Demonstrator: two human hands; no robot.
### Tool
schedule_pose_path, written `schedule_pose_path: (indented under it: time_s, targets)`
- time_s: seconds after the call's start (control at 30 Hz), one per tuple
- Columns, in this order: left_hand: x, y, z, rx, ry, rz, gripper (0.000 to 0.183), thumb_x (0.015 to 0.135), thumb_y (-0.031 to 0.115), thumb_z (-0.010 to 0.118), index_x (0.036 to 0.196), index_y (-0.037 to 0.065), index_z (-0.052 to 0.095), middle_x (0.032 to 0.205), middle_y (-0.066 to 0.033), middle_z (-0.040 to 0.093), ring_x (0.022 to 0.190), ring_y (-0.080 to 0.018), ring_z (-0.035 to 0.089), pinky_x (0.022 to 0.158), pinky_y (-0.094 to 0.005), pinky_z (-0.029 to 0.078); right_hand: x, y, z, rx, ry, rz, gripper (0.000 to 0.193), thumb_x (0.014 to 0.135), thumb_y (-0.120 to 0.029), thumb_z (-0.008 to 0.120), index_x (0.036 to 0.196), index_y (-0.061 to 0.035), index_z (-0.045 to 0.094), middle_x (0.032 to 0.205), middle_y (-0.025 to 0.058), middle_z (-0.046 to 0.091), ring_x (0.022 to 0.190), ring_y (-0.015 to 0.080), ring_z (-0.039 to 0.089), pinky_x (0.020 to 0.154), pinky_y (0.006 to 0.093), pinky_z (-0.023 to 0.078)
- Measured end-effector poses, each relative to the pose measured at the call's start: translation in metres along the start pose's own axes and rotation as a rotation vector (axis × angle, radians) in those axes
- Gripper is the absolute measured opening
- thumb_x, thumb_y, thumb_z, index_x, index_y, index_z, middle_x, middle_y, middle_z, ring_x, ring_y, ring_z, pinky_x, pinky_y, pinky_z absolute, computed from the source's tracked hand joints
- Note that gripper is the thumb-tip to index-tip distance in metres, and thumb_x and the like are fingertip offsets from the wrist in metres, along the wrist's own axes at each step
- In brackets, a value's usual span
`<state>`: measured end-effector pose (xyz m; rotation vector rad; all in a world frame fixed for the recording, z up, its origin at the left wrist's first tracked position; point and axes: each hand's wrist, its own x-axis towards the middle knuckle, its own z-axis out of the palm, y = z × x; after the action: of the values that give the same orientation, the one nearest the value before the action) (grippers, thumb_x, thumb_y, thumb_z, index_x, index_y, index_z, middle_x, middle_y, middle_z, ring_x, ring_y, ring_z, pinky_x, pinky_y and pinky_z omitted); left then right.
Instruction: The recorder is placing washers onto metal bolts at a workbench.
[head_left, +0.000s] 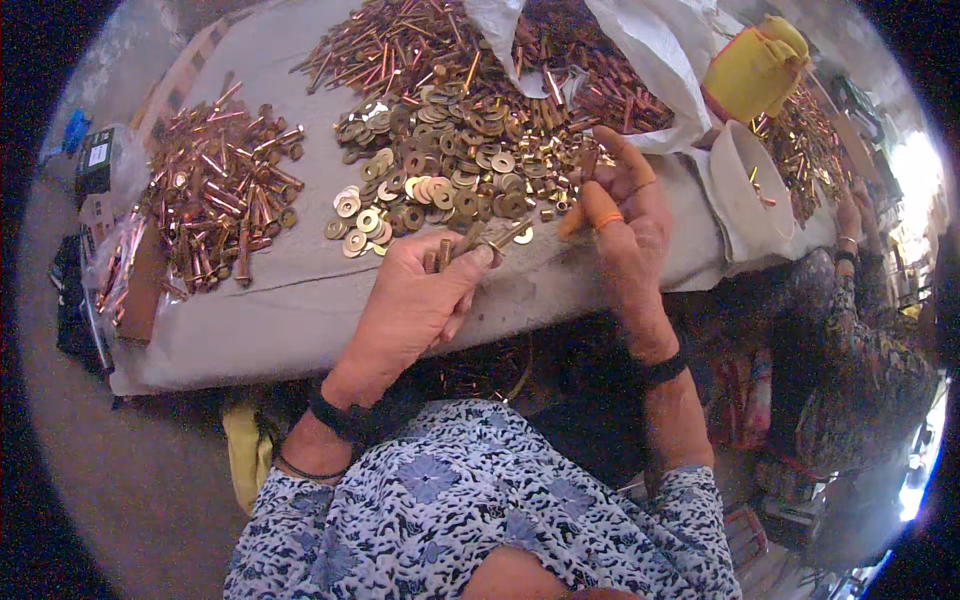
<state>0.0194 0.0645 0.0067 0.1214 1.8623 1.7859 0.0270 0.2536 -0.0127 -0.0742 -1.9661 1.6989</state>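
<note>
My left hand point(415, 295) is closed around several copper-coloured bolts point(440, 255). One bolt point(512, 235) sticks out past the thumb toward the right, with what looks like a washer on it. My right hand point(635, 220) is over the near right side of the small brass sleeves point(560, 180), thumb and forefinger apart, with orange covering on fingertips. Nothing clearly shows between its fingers, which are slightly blurred. Flat brass washers point(410, 195) lie heaped just beyond my left hand, running into the sleeves.
Assembled-looking bolts point(220, 190) form a pile at the left of the cloth-covered table point(300, 335). More bolts point(390, 45) lie at the back, some in a white sack point(660, 60). At right are a yellow bag point(760, 70), a white tub point(740, 190) and another person's arm point(848, 250).
</note>
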Motion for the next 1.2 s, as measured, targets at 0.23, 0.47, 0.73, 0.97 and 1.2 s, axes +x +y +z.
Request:
schedule_pose_path:
  time_s: [0.23, 0.47, 0.73, 0.97, 1.2]
  targets:
    - [0.002, -0.010, 0.005, 0.034, 0.023, 0.044, 0.024, 0.084, 0.018, 0.054, 0.065, 0.004, 0.051, 0.048, 0.0030, 0.044, 0.035, -0.0037, 0.037, 0.032, -0.0205, 0.027, -0.019, -0.011, 0.006, 0.378, -0.136, 0.261, 0.038, 0.082, -0.003, 0.050, 0.118, -0.0010, 0.038, 0.079, 0.0123, 0.060, 0.056, 0.0173, 0.060, 0.046, 0.0254, 0.048]
    - [0.001, -0.009, 0.008, 0.161, 0.042, 0.072, 0.023, 0.085, 0.019, 0.054, 0.069, 0.003, 0.054, 0.049, 0.0040, 0.044, 0.038, -0.0032, 0.038, 0.033, -0.0208, 0.028, -0.027, -0.008, 0.007, 0.509, -0.102, 0.274, 0.035, 0.081, -0.004, 0.053, 0.111, 0.0008, 0.037, 0.078, 0.0141, 0.060, 0.052, 0.0209, 0.060, 0.043, 0.0278, 0.048]
    - [-0.001, -0.011, 0.009, 0.174, 0.053, 0.084, 0.021, 0.085, 0.019, 0.053, 0.072, 0.002, 0.056, 0.050, 0.0043, 0.045, 0.040, -0.0030, 0.038, 0.034, -0.0207, 0.029, -0.027, -0.004, 0.002, 0.547, -0.091, 0.339, 0.028, 0.080, -0.005, 0.055, 0.103, -0.0004, 0.040, 0.082, 0.0152, 0.060, 0.058, 0.0237, 0.062, 0.044, 0.0249, 0.046]
    - [-0.001, -0.014, 0.007, 0.227, -0.004, 0.104, 0.021, 0.085, 0.019, 0.052, 0.075, 0.002, 0.056, 0.052, 0.0034, 0.046, 0.040, -0.0028, 0.040, 0.035, -0.0206, 0.030, -0.035, 0.002, -0.007, 0.413, -0.234, 0.360, 0.021, 0.073, -0.002, 0.060, 0.092, -0.0003, 0.050, 0.081, 0.0108, 0.060, 0.062, 0.0197, 0.061, 0.052, 0.0265, 0.050]
    - [-0.011, -0.007, 0.012, 0.295, -0.027, 0.151, 0.015, 0.083, 0.016, 0.055, 0.082, 0.002, 0.059, 0.053, 0.0019, 0.049, 0.042, -0.0049, 0.043, 0.037, -0.0214, 0.034, -0.050, 0.003, -0.003, -0.191, -0.395, -0.186, 0.021, 0.072, -0.021, 0.068, 0.075, -0.0033, 0.057, 0.057, 0.0094, 0.055, 0.051, 0.0170, 0.055, 0.048, 0.0299, 0.043]
